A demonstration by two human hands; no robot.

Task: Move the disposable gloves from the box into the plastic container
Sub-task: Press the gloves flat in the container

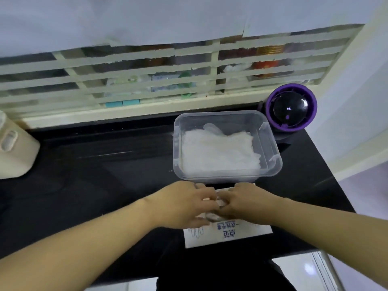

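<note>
Pinching gloves (210,216) at the box (228,234) on the dark surface (105,164).
The white, blue-printed box lies flat, long axis left to right; the hands, left hand (182,204) and right hand (249,202), meet on top, fingers curled on the crumpled translucent gloves. Just beyond, the clear container (271,143) holds a whitish pile (218,152).

Box (227,235) on the counter (94,175) before me, my left hand (182,203) and right hand (249,203) on it. Container (227,177) just behind the box, gloves (218,152) inside; round gadget (290,108) behind-right of it.

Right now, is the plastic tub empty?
No, a heap of white gloves lies inside the tub, covering most of its floor.
</note>
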